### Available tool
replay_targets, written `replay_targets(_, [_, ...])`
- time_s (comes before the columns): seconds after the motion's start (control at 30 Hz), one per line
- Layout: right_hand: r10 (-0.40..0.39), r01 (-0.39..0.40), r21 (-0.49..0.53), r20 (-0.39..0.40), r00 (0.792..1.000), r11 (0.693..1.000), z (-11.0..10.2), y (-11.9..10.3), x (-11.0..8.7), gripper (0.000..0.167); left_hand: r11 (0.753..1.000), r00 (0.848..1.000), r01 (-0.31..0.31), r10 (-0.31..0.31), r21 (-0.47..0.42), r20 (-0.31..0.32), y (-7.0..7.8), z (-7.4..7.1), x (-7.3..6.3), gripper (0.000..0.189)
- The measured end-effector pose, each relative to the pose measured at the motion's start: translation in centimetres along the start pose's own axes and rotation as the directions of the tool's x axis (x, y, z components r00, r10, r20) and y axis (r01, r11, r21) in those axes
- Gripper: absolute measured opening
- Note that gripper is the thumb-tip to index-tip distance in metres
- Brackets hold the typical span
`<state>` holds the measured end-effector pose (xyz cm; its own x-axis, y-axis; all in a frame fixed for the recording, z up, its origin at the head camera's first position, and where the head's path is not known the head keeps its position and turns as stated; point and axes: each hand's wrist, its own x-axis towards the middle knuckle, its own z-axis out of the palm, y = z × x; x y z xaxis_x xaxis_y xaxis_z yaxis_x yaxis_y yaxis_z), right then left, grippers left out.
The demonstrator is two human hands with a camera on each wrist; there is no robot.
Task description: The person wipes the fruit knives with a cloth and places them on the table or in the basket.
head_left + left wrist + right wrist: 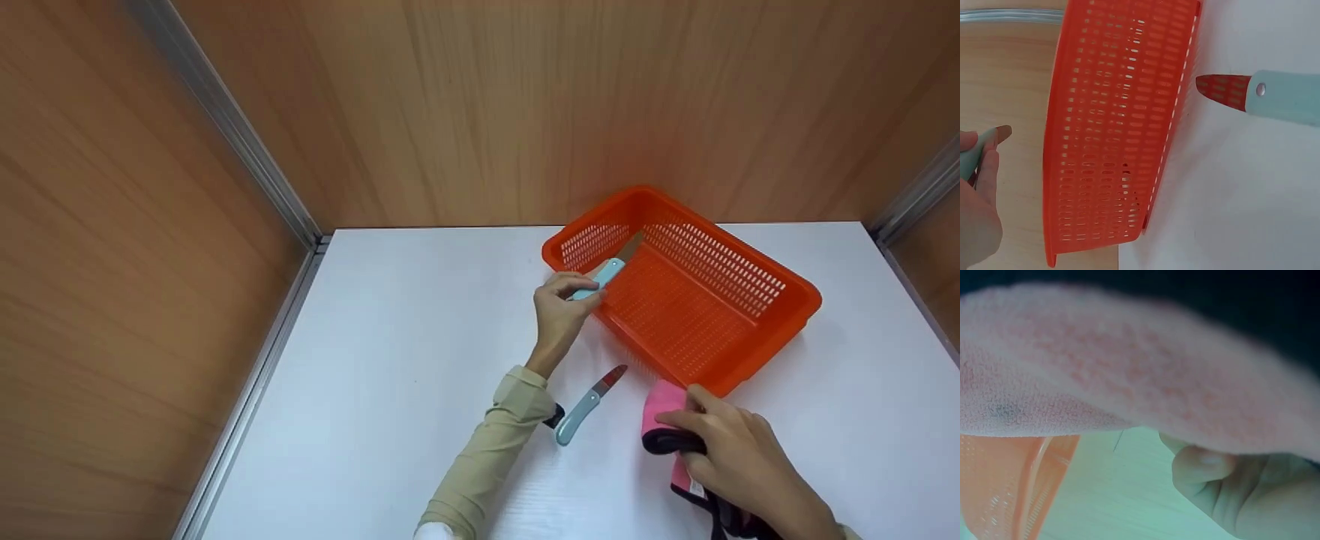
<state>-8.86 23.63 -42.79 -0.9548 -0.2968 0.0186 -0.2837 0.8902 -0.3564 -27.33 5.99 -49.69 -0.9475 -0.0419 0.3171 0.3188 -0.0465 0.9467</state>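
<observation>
While the left hand (561, 309) pinches a pale-blue-handled knife (610, 271) above the left end of an orange perforated plastic basket (679, 319), its blade pointing diagonally away and rightward, the right hand (739, 442) grips a folded pink, black-edged cloth (664, 401), its white label (697, 488) illegible. A similar knife (579, 418) lies nearly parallel on the white table (420, 352).

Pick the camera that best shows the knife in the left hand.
Head view: the knife shows its blade and most of its handle against the orange basket, the left hand gripping the handle's rear. The left wrist view crops the handle, with the hand partly covering it; the right wrist view doesn't show it.
</observation>
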Motion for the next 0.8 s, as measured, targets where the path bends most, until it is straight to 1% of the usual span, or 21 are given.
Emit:
replay_targets(0.07, [0.012, -0.013, 0.02, 0.023, 1.0, 1.0, 0.0, 0.1, 0.1, 0.036, 1.0, 1.0, 0.002, -0.002, 0.027, -0.008, -1.4, 0.9, 0.8, 0.008])
replay_targets(0.13, [0.025, -0.027, 0.038, 0.045, 0.999, 0.999, 0.0, 0.3, 0.2, 0.036, 0.998, 1.0, 0.003, -0.003, 0.058, 0.002, -1.7, 1.7, 1.5, 0.008])
replay_targets(0.23, [0.041, -0.044, 0.05, 0.064, 0.997, 0.998, 0.1, 0.4, 0.3, 0.035, 0.99, 0.998, 0.021, -0.028, 0.14, 0.048, -2.3, 2.8, 2.7, 0.01])
replay_targets(0.33, [0.055, -0.06, 0.051, 0.083, 0.995, 0.997, 0.2, 0.4, 0.4, 0.035, 0.967, 0.993, 0.038, -0.065, 0.251, 0.098, -2.6, 3.7, 3.8, 0.01])
replay_targets(0.4, [0.069, -0.074, 0.047, 0.1, 0.993, 0.996, 0.3, 0.5, 0.4, 0.036, 0.947, 0.989, 0.046, -0.089, 0.317, 0.122, -2.9, 4.2, 4.5, 0.01])
replay_targets(0.5, [0.087, -0.093, 0.039, 0.123, 0.989, 0.995, 0.4, 0.4, 0.4, 0.036, 0.922, 0.979, 0.07, -0.137, 0.38, 0.15, -3.1, 4.9, 5.3, 0.011])
replay_targets(0.6, [0.095, -0.1, 0.034, 0.134, 0.986, 0.994, 0.5, 0.4, 0.5, 0.036, 0.904, 0.964, 0.123, -0.206, 0.41, 0.165, -3.1, 5.6, 5.9, 0.011])
replay_targets(0.7, [0.084, -0.089, 0.028, 0.129, 0.988, 0.996, 0.6, 0.4, 0.6, 0.035, 0.886, 0.949, 0.175, -0.268, 0.429, 0.167, -3.1, 6.1, 6.3, 0.01])
replay_targets(0.8, [0.067, -0.07, 0.022, 0.109, 0.992, 0.997, 0.6, 0.4, 0.6, 0.033, 0.872, 0.938, 0.205, -0.305, 0.445, 0.165, -3.1, 6.6, 6.7, 0.01])
